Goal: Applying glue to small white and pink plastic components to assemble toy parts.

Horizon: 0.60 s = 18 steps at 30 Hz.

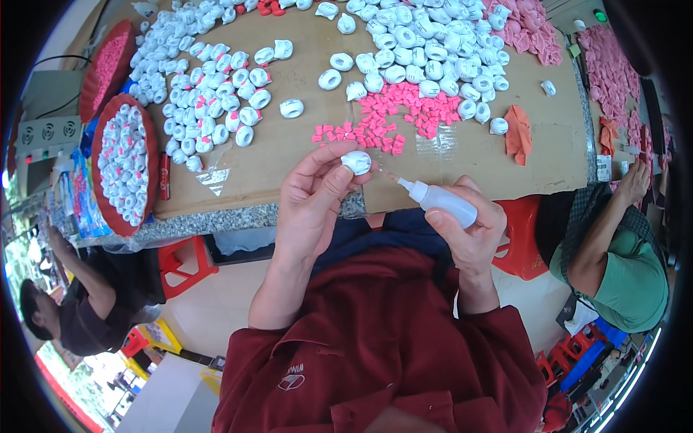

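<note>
Between the thumb and fingers of my left hand is a small white molded toy head, raised over the table's front edge. My right hand grips a translucent white squeeze bottle, tilted so its thin nozzle points up and left at the piece. The nozzle tip is close beside the piece; whether it touches, I cannot tell. Just beyond my hands lie many small pink pieces. Behind them is a large heap of white toy heads. At the left, another group of white toy heads has pink bits on several.
A red scalloped tray of white and pink parts stands at the left edge, with a second red tray of pink pieces behind it. An orange glove-like scrap and a red marker lie on the cardboard. Co-workers sit at both sides.
</note>
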Each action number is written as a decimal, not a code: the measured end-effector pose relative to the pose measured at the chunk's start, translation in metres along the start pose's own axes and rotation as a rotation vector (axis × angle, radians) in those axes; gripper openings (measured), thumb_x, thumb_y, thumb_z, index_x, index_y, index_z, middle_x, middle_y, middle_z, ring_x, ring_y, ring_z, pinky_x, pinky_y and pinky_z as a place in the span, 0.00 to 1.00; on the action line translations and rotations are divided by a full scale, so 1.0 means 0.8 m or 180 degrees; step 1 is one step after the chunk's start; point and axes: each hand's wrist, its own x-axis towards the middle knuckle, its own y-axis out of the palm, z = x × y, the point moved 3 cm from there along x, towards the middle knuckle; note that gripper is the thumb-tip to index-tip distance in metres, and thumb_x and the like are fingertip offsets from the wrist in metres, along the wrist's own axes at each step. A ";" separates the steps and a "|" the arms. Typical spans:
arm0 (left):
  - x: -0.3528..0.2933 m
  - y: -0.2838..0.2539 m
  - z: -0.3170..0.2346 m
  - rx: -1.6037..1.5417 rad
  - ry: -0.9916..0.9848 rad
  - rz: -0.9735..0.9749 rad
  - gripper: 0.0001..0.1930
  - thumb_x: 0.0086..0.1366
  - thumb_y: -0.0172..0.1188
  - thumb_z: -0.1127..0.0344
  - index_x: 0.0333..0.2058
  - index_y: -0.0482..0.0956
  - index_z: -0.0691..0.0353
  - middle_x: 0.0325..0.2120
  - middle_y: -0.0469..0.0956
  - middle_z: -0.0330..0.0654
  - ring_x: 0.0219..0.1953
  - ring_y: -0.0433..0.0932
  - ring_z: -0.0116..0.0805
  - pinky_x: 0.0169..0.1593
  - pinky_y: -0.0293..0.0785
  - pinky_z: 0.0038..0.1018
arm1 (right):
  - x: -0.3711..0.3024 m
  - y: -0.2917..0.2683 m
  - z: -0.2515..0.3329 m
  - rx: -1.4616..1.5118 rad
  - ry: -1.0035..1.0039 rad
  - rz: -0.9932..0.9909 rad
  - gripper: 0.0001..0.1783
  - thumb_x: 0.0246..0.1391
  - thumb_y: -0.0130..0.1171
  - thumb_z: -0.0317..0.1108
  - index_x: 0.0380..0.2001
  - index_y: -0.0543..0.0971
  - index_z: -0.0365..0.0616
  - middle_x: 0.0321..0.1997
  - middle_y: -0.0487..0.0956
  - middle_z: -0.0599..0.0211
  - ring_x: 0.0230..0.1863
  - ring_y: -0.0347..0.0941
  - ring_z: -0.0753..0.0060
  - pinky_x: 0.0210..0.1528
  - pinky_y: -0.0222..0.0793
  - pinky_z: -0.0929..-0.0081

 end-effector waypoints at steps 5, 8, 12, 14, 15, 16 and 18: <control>0.000 0.000 0.001 0.0064 0.0019 -0.0050 0.13 0.61 0.48 0.75 0.45 0.68 0.69 0.40 0.73 0.47 0.43 0.74 0.39 0.46 0.71 0.26 | 0.000 0.003 0.002 0.0032 0.0012 0.0080 0.13 0.35 0.66 0.27 0.29 0.78 0.35 0.22 0.76 0.67 0.21 0.63 0.79 0.23 0.57 0.83; 0.000 0.001 0.001 0.0094 0.0079 -0.0034 0.13 0.61 0.49 0.75 0.45 0.68 0.68 0.40 0.73 0.47 0.44 0.73 0.38 0.47 0.71 0.26 | -0.002 -0.002 -0.001 0.0116 0.0056 0.0122 0.14 0.36 0.66 0.26 0.30 0.77 0.34 0.24 0.76 0.66 0.23 0.64 0.80 0.25 0.58 0.83; -0.004 -0.002 0.000 0.0048 0.0018 -0.0091 0.13 0.60 0.50 0.76 0.45 0.68 0.69 0.39 0.73 0.47 0.43 0.74 0.36 0.47 0.71 0.26 | 0.000 -0.006 -0.005 0.0605 0.0427 -0.0188 0.18 0.38 0.62 0.24 0.37 0.74 0.32 0.30 0.75 0.65 0.32 0.70 0.78 0.34 0.64 0.83; -0.008 -0.004 0.000 -0.0014 -0.0011 -0.0107 0.13 0.59 0.50 0.77 0.44 0.69 0.70 0.38 0.74 0.46 0.42 0.74 0.35 0.47 0.70 0.27 | 0.000 -0.002 -0.008 0.0708 0.0499 -0.0065 0.19 0.39 0.60 0.21 0.39 0.72 0.33 0.37 0.75 0.62 0.40 0.70 0.75 0.43 0.65 0.80; -0.011 -0.005 0.001 -0.0010 0.0006 -0.0131 0.13 0.59 0.50 0.77 0.44 0.69 0.70 0.39 0.74 0.47 0.42 0.74 0.35 0.47 0.70 0.27 | 0.004 0.005 -0.012 0.0741 0.0385 -0.0136 0.18 0.38 0.60 0.20 0.38 0.72 0.34 0.39 0.74 0.62 0.41 0.70 0.75 0.43 0.64 0.81; -0.014 -0.005 0.000 -0.0008 0.0025 -0.0156 0.13 0.59 0.50 0.77 0.44 0.69 0.70 0.39 0.74 0.47 0.43 0.74 0.36 0.47 0.70 0.27 | 0.009 0.009 -0.016 0.0772 0.0268 -0.0204 0.18 0.38 0.60 0.20 0.37 0.72 0.34 0.40 0.73 0.62 0.42 0.69 0.75 0.43 0.63 0.81; -0.019 -0.006 -0.001 -0.0007 0.0020 -0.0165 0.13 0.59 0.50 0.77 0.44 0.69 0.70 0.39 0.74 0.47 0.43 0.74 0.36 0.47 0.70 0.27 | 0.014 0.010 -0.022 -0.0143 -0.0336 0.0000 0.18 0.38 0.60 0.19 0.37 0.73 0.36 0.40 0.73 0.64 0.42 0.68 0.74 0.44 0.62 0.81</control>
